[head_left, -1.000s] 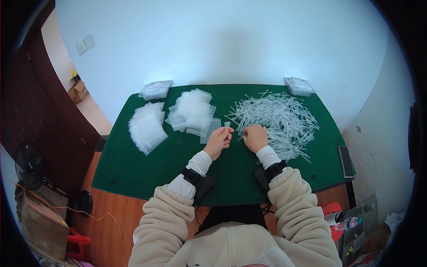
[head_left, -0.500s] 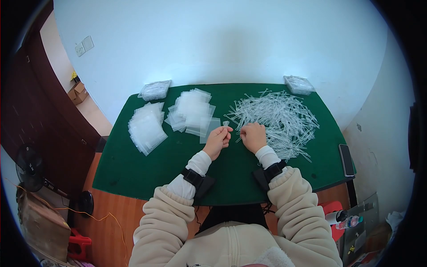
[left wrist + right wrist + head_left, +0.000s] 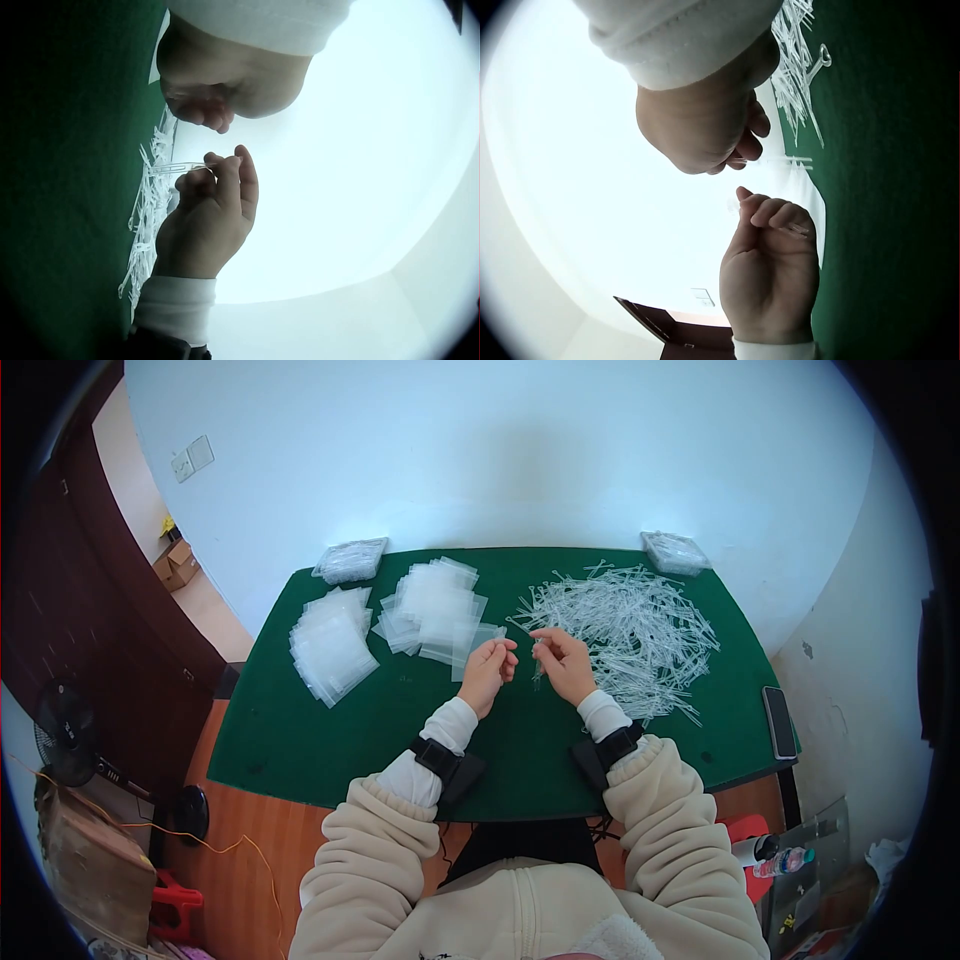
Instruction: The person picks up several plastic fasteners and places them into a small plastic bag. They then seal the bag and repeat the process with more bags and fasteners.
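Slim clear plastic sticks, some with ringed ends, lie in a wide heap (image 3: 630,625) on the green table (image 3: 290,745). At the heap's left edge my right hand (image 3: 568,668) pinches at least one clear stick (image 3: 172,168) between thumb and fingers. My left hand (image 3: 484,680) is beside it, a small gap apart, its fingers curled round clear sticks (image 3: 798,229); how many cannot be told. In the right wrist view, thin stick ends (image 3: 799,162) stick out past the right hand (image 3: 701,131). Flat clear bags lie in a pile (image 3: 435,605) just beyond the left hand.
A second bag pile (image 3: 333,645) lies farther left. Filled clear packs stand at the back left (image 3: 350,561) and back right (image 3: 674,553), near the wall. A phone (image 3: 778,722) lies at the right edge.
My right hand has lifted from the heap's edge and turned, with clear sticks now showing at its fingers. The clear piece above my left fingertips shows less, as that hand has tilted slightly.
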Motion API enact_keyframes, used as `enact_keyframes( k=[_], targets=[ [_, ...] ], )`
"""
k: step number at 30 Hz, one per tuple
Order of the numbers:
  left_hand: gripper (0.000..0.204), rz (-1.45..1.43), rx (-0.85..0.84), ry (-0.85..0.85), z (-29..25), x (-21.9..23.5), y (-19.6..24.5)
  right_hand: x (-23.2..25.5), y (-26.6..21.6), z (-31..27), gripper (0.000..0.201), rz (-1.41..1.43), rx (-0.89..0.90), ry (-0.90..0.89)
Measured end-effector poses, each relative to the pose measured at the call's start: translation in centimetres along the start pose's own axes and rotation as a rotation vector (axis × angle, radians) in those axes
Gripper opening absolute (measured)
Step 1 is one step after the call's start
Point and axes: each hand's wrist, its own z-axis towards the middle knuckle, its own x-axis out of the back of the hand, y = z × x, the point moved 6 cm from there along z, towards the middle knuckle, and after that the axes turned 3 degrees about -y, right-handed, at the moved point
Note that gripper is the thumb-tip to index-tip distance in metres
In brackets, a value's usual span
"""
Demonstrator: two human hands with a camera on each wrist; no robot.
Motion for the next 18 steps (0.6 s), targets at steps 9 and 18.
enact_keyframes(
  k=[9, 18],
  targets=[
    [0.021, 0.002, 0.178, -0.131, -0.5, -1.9, -0.6, -0.4, 0.8, -0.1, 0.013, 0.343, -0.131, -0.012],
    [0.021, -0.007, 0.211, -0.248, -0.9, -2.5, -0.5, 0.7, 0.0, 0.0, 0.010, 0.073, 0.005, 0.152]
  ],
)
